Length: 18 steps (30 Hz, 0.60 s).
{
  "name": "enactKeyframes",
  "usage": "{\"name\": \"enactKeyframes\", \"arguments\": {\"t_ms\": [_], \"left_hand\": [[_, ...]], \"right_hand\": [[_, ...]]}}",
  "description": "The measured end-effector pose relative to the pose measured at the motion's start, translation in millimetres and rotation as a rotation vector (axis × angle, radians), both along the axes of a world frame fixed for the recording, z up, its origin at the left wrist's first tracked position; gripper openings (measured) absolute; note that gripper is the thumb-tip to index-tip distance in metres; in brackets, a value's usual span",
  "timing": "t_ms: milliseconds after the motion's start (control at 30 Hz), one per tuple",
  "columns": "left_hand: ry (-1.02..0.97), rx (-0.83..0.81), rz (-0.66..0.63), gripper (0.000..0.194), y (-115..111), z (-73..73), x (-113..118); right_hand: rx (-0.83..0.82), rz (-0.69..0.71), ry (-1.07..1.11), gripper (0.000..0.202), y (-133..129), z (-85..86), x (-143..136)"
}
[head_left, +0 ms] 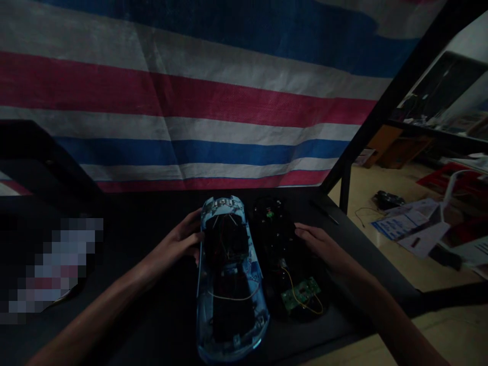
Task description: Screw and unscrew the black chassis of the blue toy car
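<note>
The blue toy car body shell stands lengthwise on the dark table, with its hollow inside, thin wires and a pale cord facing up. My left hand grips its left edge, thumb near the rim. Close beside it on the right lies the black toy car chassis, carrying a green circuit board with a yellow wire looped at its near end. My right hand holds the chassis by its right edge; some fingertips are hidden in the dark.
A thin dark tool with a shiny tip lies to the right on the black table. A striped plastic sheet hangs behind. Blurred-out matter lies at left. Cardboard and clutter cover the floor at right, beyond a black frame post.
</note>
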State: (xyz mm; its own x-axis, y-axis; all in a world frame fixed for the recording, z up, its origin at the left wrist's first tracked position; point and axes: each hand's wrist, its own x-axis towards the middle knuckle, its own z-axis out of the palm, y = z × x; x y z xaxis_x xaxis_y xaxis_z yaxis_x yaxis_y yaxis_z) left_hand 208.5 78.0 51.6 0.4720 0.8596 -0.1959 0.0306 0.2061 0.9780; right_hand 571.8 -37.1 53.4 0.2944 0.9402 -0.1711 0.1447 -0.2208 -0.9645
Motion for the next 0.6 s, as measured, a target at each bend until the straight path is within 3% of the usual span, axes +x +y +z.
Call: {"name": "enactKeyframes", "arguments": {"t_ms": [133, 267, 400, 533, 600], "left_hand": [[0.048, -0.017, 0.023, 0.084, 2, -5.4, -2], [0.081, -0.027, 0.023, 0.079, 3, -7.1, -3], [0.113, -0.056, 0.038, 0.080, 2, -6.2, -4], [0.120, -0.078, 0.043, 0.081, 2, -6.3, -4], [0.136, -0.071, 0.054, 0.083, 1, -5.9, -2]], "right_hand": [[-0.107, -0.089, 0.077, 0.051, 6, -29.6, 1], [-0.156, -0.140, 0.095, 0.047, 16, -46.7, 9], [-0.137, -0.103, 0.110, 0.038, 28, -49.6, 12], [-0.079, 0.022, 0.193, 0.045, 42, -42.9, 5], [-0.085, 0.021, 0.183, 0.047, 46, -41.0, 3]]}}
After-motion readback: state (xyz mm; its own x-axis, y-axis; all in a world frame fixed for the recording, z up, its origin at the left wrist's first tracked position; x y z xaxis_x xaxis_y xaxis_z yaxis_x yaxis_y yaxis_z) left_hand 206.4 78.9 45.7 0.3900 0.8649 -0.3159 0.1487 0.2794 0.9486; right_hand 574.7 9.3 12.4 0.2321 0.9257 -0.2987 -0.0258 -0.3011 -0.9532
